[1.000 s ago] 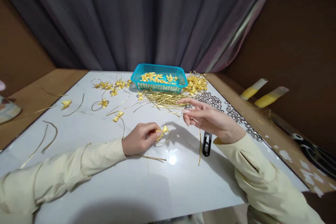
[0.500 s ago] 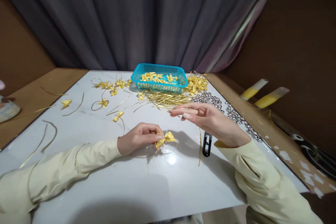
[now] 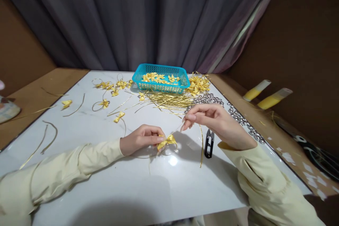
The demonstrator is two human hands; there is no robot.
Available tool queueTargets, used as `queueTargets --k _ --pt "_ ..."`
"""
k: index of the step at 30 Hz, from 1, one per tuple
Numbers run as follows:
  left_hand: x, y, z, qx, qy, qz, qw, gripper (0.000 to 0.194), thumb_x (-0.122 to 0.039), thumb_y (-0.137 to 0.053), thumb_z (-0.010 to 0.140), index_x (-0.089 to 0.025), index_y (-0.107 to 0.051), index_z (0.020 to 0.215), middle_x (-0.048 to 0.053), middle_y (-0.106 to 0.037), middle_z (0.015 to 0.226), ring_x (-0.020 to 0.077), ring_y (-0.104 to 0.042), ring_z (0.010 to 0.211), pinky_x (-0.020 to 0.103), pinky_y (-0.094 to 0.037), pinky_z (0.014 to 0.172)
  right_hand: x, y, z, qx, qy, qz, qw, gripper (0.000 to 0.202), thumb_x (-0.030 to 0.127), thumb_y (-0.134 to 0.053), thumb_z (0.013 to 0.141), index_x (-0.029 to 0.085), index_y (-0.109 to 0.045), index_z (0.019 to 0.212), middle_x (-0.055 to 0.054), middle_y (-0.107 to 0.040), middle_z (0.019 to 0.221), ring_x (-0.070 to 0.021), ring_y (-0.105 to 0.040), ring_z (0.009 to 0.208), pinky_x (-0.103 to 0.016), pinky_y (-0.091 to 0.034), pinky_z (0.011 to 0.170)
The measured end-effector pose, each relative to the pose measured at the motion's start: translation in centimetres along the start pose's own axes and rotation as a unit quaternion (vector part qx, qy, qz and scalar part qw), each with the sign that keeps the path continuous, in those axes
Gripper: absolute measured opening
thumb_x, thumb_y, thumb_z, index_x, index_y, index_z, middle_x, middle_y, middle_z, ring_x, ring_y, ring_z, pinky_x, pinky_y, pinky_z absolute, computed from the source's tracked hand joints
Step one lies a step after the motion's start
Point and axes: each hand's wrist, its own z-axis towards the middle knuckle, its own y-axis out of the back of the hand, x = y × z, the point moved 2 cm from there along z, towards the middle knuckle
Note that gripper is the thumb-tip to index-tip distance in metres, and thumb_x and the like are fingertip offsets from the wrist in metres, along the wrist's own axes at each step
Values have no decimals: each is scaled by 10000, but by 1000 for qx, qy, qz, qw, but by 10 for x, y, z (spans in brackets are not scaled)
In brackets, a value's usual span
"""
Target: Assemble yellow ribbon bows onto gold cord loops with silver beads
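Observation:
My left hand (image 3: 142,140) is closed, pinching a yellow ribbon bow (image 3: 169,142) between thumb and fingers just above the white tabletop. A small silvery bead shows at the middle of the bow, and thin cord trails below it. Up and to the right, my right hand (image 3: 212,122) has thumb and fingertips pressed together on a thin gold cord (image 3: 178,128) that runs down toward the bow. Black thread snips (image 3: 209,144) lie on the table below my right hand, beside a loose length of gold cord (image 3: 201,148).
Behind my hands stands a blue basket (image 3: 161,88) with yellow bows inside. A heap of gold cords (image 3: 169,101) lies before it, silver beads (image 3: 242,118) spread rightward, and finished-looking looped bows (image 3: 104,103) lie left. Two yellow-filled tubes (image 3: 275,99) rest at the right.
My right hand has shifted slightly right and its stretched fingers have bent down into a pinch, drawing the cord toward it. My left hand still holds the bow in nearly the same place.

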Motion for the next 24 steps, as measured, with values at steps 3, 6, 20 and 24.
queueTargets --k 3,6,20,24 --pt "5 2 2 5 15 -9 1000 261 -339 -628 766 -100 -578 674 18 -577 591 103 -491 562 235 -360 575 1 3 0 18 -5 -1 1000 157 293 -610 807 148 -665 832 -65 -712 830 -152 -641 783 -288 -480 759" --pt "8 3 4 13 29 8 999 280 -357 -629 761 -99 -577 666 19 -580 595 94 -469 553 228 -330 555 2 4 -1 70 -8 14 997 203 280 -587 825 148 -660 961 -84 -691 978 -171 -635 906 -304 -478 829" --pt "7 3 3 32 42 46 998 276 -351 -606 780 -99 -580 670 13 -575 598 82 -425 541 223 -297 547 -5 5 -3 119 2 20 993 168 249 -614 808 220 -720 936 -36 -723 892 -162 -647 896 -298 -483 834" --pt "7 3 4 36 40 45 998 256 -331 -599 786 -100 -584 678 15 -581 610 85 -442 554 222 -308 556 -6 4 1 71 26 17 997 134 281 -640 783 195 -741 798 -52 -703 801 -153 -628 777 -290 -487 734"
